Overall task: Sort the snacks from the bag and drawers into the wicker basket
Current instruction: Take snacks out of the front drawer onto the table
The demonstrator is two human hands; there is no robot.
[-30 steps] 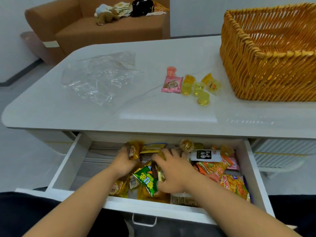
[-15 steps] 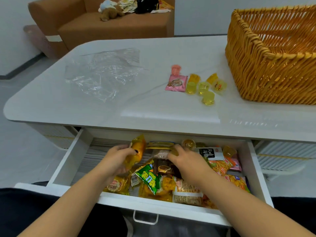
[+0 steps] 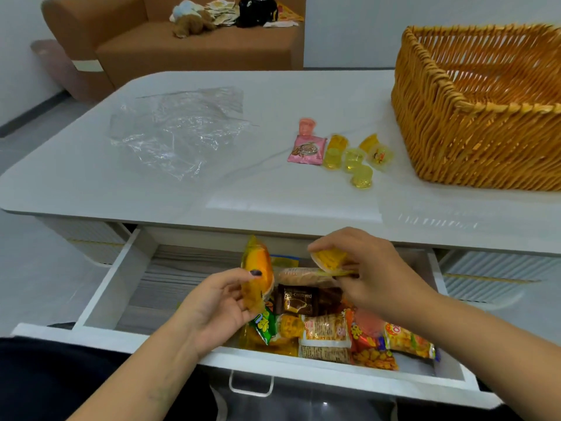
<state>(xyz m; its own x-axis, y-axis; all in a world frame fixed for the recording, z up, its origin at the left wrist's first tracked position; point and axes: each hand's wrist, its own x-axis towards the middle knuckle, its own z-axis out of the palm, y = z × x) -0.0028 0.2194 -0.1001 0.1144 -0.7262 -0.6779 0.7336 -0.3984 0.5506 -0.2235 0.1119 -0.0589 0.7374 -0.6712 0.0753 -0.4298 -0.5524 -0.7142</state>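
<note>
Left hand (image 3: 218, 308) pinching an orange packet (image 3: 258, 275) upright by its lower edge; right hand (image 3: 370, 275) pinching a jelly cup (image 3: 329, 259) at fingertips. Both probably light, slippery film: best gripped at seams or rim

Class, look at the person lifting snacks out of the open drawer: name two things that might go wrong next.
1. The right hand only pinches a yellow jelly cup at its edge; it may slip back into the drawer.
2. The wicker basket stands far right; a carry with both hands full, the left hand holding an orange packet, could drop something.
</note>
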